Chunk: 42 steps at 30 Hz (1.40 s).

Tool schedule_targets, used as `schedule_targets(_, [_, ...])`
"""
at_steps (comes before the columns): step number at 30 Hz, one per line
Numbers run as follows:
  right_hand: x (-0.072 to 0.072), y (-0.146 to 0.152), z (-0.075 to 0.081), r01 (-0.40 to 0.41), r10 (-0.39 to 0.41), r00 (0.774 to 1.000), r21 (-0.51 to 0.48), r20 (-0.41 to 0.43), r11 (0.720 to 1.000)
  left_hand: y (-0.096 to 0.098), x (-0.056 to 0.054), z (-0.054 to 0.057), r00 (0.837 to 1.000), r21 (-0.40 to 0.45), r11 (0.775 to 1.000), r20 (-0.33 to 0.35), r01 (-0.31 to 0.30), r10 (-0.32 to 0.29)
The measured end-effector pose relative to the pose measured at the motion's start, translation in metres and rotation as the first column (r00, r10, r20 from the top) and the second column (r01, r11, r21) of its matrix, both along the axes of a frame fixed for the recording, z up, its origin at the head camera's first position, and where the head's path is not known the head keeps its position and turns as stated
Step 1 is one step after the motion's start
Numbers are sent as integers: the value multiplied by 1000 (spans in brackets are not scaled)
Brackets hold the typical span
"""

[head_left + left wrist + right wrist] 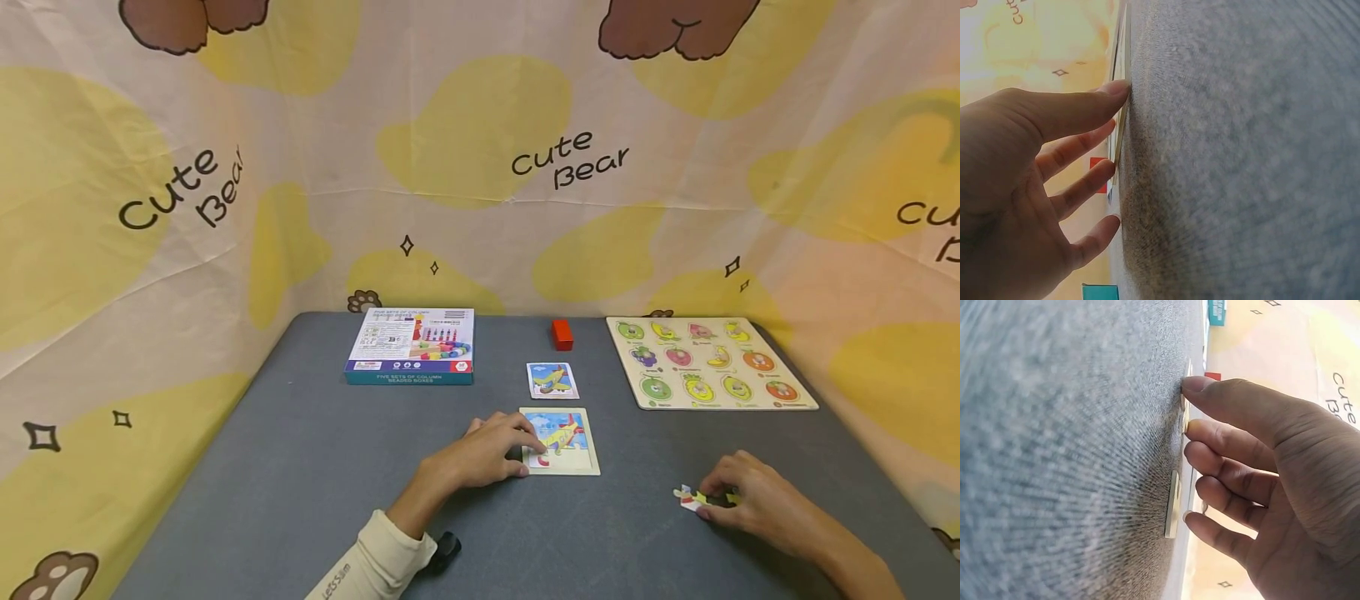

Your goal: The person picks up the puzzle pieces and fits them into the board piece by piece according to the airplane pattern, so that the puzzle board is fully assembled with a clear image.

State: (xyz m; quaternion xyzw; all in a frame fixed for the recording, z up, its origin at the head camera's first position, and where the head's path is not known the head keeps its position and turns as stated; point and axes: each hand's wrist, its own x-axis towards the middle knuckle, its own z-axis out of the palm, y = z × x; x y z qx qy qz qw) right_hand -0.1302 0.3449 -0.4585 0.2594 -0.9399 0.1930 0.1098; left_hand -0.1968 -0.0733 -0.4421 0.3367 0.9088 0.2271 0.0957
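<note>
A square airplane puzzle board [590, 458] lies on the table, partly filled with pieces. My left hand [487, 450] rests at its left side, the thumb on the near left edge and fingers reaching over the picture. In the left wrist view, those fingers [1088, 187] are spread and only slightly bent. Farther right, my right hand [757, 497] pinches a small puzzle piece [686, 498] between thumb and forefinger, low at the tabletop. Another flat loose piece [1173, 506] lies under the other fingers in the right wrist view. The hand partly hides these pieces.
Behind the board lies an airplane picture card [552, 381], with a red block [562, 335] beyond it. A beaded-boxes carton [409, 348] stands at back left. A fruit puzzle board [720, 402] lies at back right. Patterned cloth [465, 167] hangs around the grey table [300, 467].
</note>
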Motion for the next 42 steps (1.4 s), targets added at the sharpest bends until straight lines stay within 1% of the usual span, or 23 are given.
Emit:
schedule_targets(6, [-3, -8, 5, 18, -18, 1000, 12, 5, 1000, -1, 0, 0, 1000, 3, 1000, -3, 4, -4])
schedule_targets(8, [-5, -13, 8, 28, -28, 999, 28, 19, 999, -2, 0, -1, 1000, 5, 1000, -3, 5, -5])
schedule_targets(12, [-11, -26, 13, 35, -39, 997, 53, 71, 998, -2, 0, 0, 1000, 9, 1000, 1, 5, -5])
schedule_targets(14, [-15, -33, 15, 19, -23, 996, 51, 82, 999, -2, 1, 0, 1000, 10, 1000, 2, 6, -6])
schedule_targets(20, [-28, -54, 16, -57, 57, 998, 28, 5, 998, -2, 1, 0, 1000, 11, 1000, 6, 9, -9])
schedule_targets(22, [-32, -61, 17, -75, 75, 997, 32, -3, 997, -2, 1, 0, 1000, 10, 1000, 8, 9, -9])
schedule_targets(27, [-42, -79, 22, -102, 98, 994, 62, 54, 993, -2, 0, 0, 1000, 9, 1000, 8, 14, -14])
schedule_targets(30, [-46, -89, 26, -103, 96, 991, 76, 94, 992, -2, -1, -1, 1000, 12, 1000, 5, 19, -19])
schedule_targets(36, [-56, -107, 31, -110, 99, 989, 93, 112, 990, -2, 0, 0, 1000, 11, 1000, 1, 19, -19])
schedule_targets(42, [-66, -122, 28, -140, 127, 983, 92, 134, 986, -2, 0, -1, 1000, 10, 1000, 0, 15, -15])
